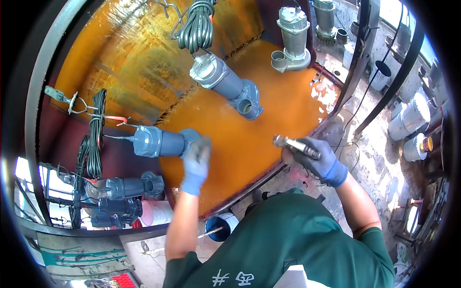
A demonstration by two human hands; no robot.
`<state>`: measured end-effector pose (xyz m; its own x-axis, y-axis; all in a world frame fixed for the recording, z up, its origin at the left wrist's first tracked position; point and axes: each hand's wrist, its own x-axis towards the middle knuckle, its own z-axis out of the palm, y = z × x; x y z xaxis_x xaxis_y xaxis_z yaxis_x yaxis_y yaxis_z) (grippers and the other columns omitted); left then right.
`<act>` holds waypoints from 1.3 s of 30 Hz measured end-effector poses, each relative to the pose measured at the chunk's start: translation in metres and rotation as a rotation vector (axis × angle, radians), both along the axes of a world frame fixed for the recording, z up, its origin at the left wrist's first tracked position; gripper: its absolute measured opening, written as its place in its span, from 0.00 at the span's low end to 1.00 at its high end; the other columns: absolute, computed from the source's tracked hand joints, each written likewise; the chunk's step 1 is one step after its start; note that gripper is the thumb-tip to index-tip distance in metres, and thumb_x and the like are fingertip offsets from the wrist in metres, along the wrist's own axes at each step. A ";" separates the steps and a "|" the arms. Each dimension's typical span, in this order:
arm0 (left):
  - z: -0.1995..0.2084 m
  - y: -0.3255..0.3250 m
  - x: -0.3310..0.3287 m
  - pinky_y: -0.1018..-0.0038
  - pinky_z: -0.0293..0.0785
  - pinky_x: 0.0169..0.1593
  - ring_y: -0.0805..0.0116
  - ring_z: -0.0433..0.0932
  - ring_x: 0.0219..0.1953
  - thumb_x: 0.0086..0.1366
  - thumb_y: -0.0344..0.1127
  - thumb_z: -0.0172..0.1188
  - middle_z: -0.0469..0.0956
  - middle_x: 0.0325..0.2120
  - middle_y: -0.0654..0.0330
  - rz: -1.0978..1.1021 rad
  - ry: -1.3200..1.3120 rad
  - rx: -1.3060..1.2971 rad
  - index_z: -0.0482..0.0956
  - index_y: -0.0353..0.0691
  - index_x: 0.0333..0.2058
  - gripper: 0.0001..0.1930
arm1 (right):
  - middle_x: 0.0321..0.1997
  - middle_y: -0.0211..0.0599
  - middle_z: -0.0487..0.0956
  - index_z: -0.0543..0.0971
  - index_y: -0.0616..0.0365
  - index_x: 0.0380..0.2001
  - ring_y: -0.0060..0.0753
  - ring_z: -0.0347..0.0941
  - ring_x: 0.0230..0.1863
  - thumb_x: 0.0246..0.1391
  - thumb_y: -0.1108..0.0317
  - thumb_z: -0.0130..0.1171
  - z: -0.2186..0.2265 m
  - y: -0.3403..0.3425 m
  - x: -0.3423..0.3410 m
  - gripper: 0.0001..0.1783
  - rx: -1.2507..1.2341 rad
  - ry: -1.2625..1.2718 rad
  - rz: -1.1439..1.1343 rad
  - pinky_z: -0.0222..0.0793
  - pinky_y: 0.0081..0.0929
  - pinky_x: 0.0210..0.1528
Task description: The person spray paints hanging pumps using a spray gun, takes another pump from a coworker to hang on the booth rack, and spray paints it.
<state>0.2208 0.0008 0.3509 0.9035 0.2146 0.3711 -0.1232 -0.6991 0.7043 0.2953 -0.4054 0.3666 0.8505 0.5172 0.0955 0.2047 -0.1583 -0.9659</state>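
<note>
Right hand [319, 161], toward four o'clock with twelve straight ahead of the wearer: knit glove, grey over the fingers, blue at the cuff; clamped around a metal tool [297, 145], silvery and cylindrical, shaped like a spray gun, its tip aimed toward ten.

Left hand [197, 156], just off centre toward eight: matching glove, blurred; I could not tell how the fingers stood, nor whether they touched the pump beside them.

Near pump [161, 143], at nine: grey-blue, smooth, faceted cap, cylindrical barrel lying level, rounded casing at the end next to the left hand.

Middle pump [223, 84], at twelve: same coating, tilted, round-mouthed outlet; above it a thick coil of dark rubbery cable [196, 29].

Far pump [294, 38], at one: paler grey, upright, its outlet ring turned aside.

Backing panel [144, 67], toward eleven: broad, curved, streaked orange and yellow, scuffed. Below it spread a flat orange surface [225, 149], matte, bordered in dark red.

Pail [222, 226], at six: cylindrical, dark blue inside, a pale stick leaning in it.

White buckets [408, 115], near three: grouped on a stained grey floor [370, 163].
</note>
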 end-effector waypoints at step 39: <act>0.240 -0.039 0.156 0.66 0.70 0.66 0.61 0.74 0.61 0.76 0.35 0.55 0.73 0.61 0.48 -0.316 -0.275 0.175 0.72 0.29 0.62 0.21 | 0.28 0.41 0.81 0.78 0.62 0.37 0.32 0.81 0.31 0.60 0.67 0.65 -0.031 -0.012 0.019 0.10 0.096 -0.089 -0.417 0.74 0.32 0.38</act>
